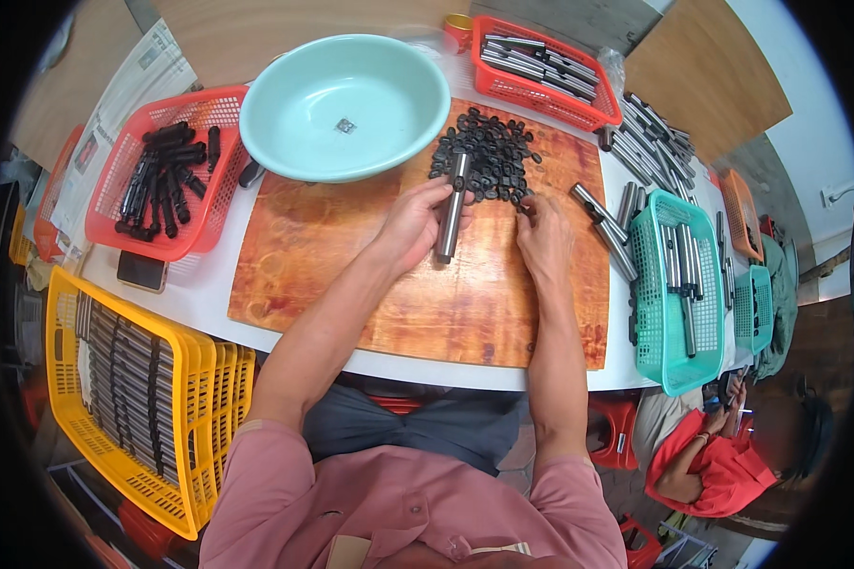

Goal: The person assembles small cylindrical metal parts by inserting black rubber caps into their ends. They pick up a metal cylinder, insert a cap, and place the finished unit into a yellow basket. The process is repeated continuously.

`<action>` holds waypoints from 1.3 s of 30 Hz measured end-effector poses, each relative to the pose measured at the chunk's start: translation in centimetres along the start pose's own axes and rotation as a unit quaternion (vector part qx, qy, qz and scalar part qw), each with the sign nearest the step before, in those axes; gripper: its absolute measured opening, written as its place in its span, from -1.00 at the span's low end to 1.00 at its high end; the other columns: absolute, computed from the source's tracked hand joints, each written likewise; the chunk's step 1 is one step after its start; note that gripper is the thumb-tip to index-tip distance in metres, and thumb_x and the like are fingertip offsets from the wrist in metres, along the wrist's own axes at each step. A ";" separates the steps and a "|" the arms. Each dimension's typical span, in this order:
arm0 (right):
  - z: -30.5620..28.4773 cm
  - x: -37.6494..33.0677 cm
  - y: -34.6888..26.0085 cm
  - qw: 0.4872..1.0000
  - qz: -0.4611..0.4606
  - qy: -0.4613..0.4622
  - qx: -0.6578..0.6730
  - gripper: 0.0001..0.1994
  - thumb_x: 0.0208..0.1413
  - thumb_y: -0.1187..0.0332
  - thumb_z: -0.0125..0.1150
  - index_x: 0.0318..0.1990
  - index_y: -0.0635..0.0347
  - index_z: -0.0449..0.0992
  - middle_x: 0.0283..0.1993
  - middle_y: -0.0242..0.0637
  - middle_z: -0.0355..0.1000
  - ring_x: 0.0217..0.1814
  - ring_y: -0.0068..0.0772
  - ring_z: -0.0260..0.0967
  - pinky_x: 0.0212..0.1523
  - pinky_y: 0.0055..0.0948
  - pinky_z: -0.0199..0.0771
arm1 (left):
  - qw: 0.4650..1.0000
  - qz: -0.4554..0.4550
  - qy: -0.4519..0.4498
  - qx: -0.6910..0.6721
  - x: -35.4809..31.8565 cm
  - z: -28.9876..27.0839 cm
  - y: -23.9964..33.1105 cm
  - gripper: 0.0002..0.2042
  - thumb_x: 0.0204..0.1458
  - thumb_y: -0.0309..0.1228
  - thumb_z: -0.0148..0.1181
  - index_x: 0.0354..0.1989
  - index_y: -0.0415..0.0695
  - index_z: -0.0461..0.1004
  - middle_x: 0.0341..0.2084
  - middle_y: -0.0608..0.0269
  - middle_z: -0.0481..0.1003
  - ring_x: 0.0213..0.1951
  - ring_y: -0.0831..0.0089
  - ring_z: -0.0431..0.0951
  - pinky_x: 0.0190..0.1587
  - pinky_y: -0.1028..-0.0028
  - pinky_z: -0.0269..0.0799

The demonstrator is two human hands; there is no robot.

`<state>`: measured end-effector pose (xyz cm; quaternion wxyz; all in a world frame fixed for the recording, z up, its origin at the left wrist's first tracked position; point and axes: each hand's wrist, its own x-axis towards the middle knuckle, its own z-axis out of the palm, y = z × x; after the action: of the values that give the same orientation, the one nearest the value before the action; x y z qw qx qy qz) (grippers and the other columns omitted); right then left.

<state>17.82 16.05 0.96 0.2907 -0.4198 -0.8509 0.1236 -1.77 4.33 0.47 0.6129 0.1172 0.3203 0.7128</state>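
In my left hand is a shiny metal tube with a dark band near its upper end. The fingers close round it, and it stands nearly upright over the wooden board. My right hand is at the near right edge of a pile of small black ring-like parts. Its fingers are curled together at the tips; whatever they pinch is too small to make out. The pile lies on the board just beyond the tube.
A pale green basin stands at the far left of the board. Red baskets hold black parts and metal tubes. Loose tubes lie beside a green basket. A yellow crate sits at left; a person in red is at right.
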 end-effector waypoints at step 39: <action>-1.3 -0.1 -0.9 0.976 0.009 -0.170 0.135 -0.76 -0.05 0.35 0.50 -0.29 0.31 0.63 -0.40 -0.13 0.55 -0.34 -0.17 0.53 -0.26 -0.23 0.48 | 0.993 -0.061 -0.030 0.097 -0.5 0.8 0.0 -0.70 0.39 -0.45 -0.12 0.20 -0.33 0.28 -0.04 -0.10 0.56 -0.21 0.29 0.63 -0.13 0.32 0.65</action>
<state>18.09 15.34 2.39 0.1945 -0.3576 -0.8594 0.3094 -1.18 4.15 1.16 0.6505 0.1779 0.3759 0.6355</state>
